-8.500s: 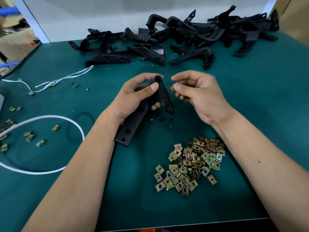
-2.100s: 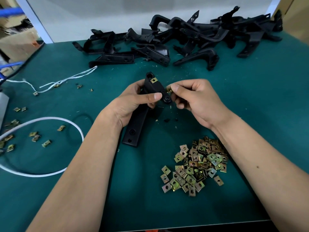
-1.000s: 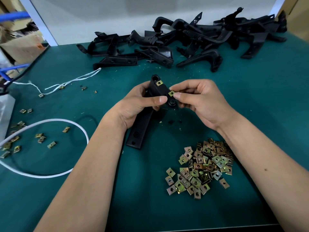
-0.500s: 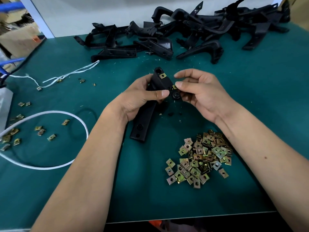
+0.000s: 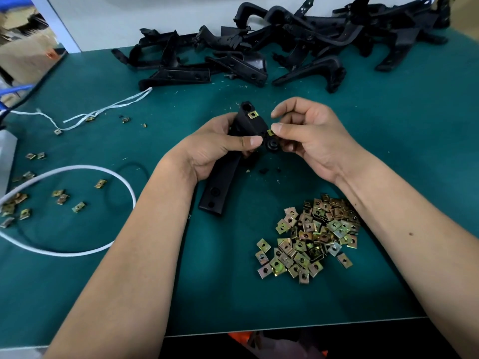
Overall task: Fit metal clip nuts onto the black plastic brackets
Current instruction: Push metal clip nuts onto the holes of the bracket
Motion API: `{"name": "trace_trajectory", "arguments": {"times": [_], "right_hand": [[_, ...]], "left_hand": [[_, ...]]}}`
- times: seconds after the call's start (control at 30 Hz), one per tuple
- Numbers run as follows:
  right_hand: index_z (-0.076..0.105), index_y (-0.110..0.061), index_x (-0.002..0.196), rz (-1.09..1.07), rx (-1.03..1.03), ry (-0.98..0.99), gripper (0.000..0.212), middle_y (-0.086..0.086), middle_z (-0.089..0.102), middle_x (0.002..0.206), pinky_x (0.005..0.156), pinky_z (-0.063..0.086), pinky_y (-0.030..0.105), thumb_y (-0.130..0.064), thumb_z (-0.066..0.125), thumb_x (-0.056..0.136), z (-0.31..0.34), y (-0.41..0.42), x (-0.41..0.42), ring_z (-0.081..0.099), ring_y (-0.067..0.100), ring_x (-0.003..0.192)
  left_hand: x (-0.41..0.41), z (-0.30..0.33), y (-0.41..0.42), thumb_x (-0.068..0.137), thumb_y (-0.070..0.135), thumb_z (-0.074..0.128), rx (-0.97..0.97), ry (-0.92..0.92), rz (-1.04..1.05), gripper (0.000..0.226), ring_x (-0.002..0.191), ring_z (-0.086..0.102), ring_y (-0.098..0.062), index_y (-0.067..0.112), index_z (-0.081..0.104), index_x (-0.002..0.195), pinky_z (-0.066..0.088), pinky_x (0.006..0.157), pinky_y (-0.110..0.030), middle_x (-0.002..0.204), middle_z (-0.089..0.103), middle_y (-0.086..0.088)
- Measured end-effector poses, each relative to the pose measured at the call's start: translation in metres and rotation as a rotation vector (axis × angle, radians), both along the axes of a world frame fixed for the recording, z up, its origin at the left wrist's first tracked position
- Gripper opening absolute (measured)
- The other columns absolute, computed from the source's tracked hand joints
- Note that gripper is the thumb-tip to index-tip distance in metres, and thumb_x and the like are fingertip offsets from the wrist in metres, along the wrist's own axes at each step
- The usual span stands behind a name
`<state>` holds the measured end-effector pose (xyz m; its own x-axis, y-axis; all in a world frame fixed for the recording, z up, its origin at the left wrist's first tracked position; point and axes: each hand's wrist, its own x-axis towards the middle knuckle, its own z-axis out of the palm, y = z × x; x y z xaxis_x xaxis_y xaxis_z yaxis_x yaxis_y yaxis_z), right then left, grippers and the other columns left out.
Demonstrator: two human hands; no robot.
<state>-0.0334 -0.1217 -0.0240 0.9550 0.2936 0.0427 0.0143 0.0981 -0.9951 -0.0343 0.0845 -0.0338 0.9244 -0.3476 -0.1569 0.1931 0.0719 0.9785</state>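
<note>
Black bracket (image 5: 228,161) — 2 clip nuts (image 5: 253,115)

Bracket (image 5: 228,164) and clip nut (image 5: 270,132) in hands

I saw the bracket (image 5: 228,161) held over the middle of the table (image 5: 388,156), the heap of brackets (image 5: 285,50) along the far edge, the clip nut pile (image 5: 311,242) toward the near edge, and the cord loop (image 5: 77,211) near the left edge.

- A green mat (image 5: 388,156) covers the work table — its near edge shows pale.
- A white wall (image 5: 155,16) rises behind.
- Cardboard boxes (image 5: 23,55) sit far left — beside a white post (image 5: 64,24).
</note>
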Motion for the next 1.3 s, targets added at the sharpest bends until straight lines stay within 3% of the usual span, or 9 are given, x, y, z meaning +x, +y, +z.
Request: {"name": "trace_trajectory", "arguments": {"times": [0.43,0.6,0.73,0.87,1.0,1.03,1.13,1.2,1.3], "right_hand": [[0.06,-0.016,0.09,0.045,0.053,0.045,0.024,0.0,0.056,0.075,0.052,0.041,0.019,0.007,0.063,0.094,-0.002,0.001,-0.002,0.054,0.012,0.064],[0.06,-0.016,0.088,-0.005,0.008,-0.021,0.025,0.001,0.058,0.075,0.051,0.042,0.019,0.009,0.064,0.092,-0.002,0.002,-0.003,0.054,0.009,0.062],[0.063,-0.017,0.091,-0.024,0.05,0.046,0.024,0.002,0.057,0.077,0.052,0.043,0.019,0.007,0.065,0.092,-0.001,0.009,-0.003,0.055,0.009,0.063],[0.062,-0.016,0.089,0.002,0.099,0.154,0.025,0.002,0.057,0.076,0.052,0.042,0.017,0.009,0.062,0.093,0.006,0.023,-0.004,0.053,0.01,0.062],[0.063,-0.013,0.091,0.178,0.136,0.222,0.024,-0.002,0.057,0.071,0.055,0.04,0.019,0.01,0.057,0.096,0.02,0.061,-0.008,0.053,0.007,0.058],[0.064,-0.013,0.09,0.203,0.14,0.219,0.025,-0.002,0.059,0.07,0.056,0.04,0.019,0.01,0.056,0.097,0.023,0.072,-0.007,0.054,0.007,0.059],[0.067,-0.01,0.089,0.141,0.158,0.26,0.025,0.003,0.064,0.075,0.055,0.041,0.02,0.01,0.054,0.098,0.03,0.105,-0.001,0.058,0.01,0.066],[0.066,-0.011,0.089,0.123,-0.024,0.182,0.021,0.006,0.066,0.08,0.056,0.043,0.021,0.006,0.059,0.098,0.027,0.132,0.0,0.061,0.011,0.07],[0.066,-0.009,0.087,0.269,-0.276,0.059,0.013,0.015,0.069,0.086,0.06,0.048,0.027,0.002,0.069,0.094,0.014,0.181,-0.018,0.062,0.016,0.068]], "left_hand": [[-0.004,0.006,-0.004,0.072,0.009,0.075,-0.017,0.047,-0.019,0.036,0.068,0.069,-0.013,0.009,0.064,0.106,0.057,0.061,-0.026,0.088,0.072,-0.005],[-0.004,0.005,-0.006,0.067,0.01,0.081,0.016,0.035,0.038,0.043,0.076,0.071,-0.018,0.009,0.065,0.107,0.059,0.068,-0.03,0.092,0.073,-0.007],[-0.008,0.011,0.001,0.071,0.007,0.08,0.063,0.007,0.057,0.034,0.067,0.058,-0.017,0.01,0.062,0.1,0.054,0.062,-0.025,0.084,0.065,-0.008],[-0.017,0.019,0.011,0.076,-0.006,0.07,-0.171,0.135,0.064,0.028,0.056,0.048,-0.011,0.007,0.054,0.096,0.042,0.05,-0.017,0.076,0.051,-0.007],[-0.042,0.025,0.043,0.082,-0.009,0.054,-0.394,0.246,0.056,0.023,0.054,0.044,-0.003,0.009,0.051,0.096,0.032,0.053,-0.012,0.077,0.047,0.0],[-0.051,0.025,0.056,0.079,-0.016,0.055,-0.463,0.26,0.059,0.03,0.054,0.042,-0.002,0.009,0.05,0.095,0.031,0.053,-0.011,0.077,0.045,0.001],[-0.09,0.026,0.108,0.076,-0.008,0.071,-0.772,0.301,0.079,0.031,0.058,0.039,-0.005,0.009,0.049,0.09,0.034,0.054,-0.012,0.078,0.046,-0.002],[-0.116,0.03,0.14,0.076,-0.008,0.077,-0.852,0.267,0.158,0.035,0.06,0.041,-0.006,0.008,0.05,0.09,0.037,0.055,-0.013,0.078,0.048,-0.004],[-0.137,0.033,0.162,0.07,-0.005,0.081,-0.755,0.182,0.347,0.039,0.06,0.042,-0.005,0.01,0.051,0.089,0.037,0.054,-0.012,0.076,0.047,0.0]]}}
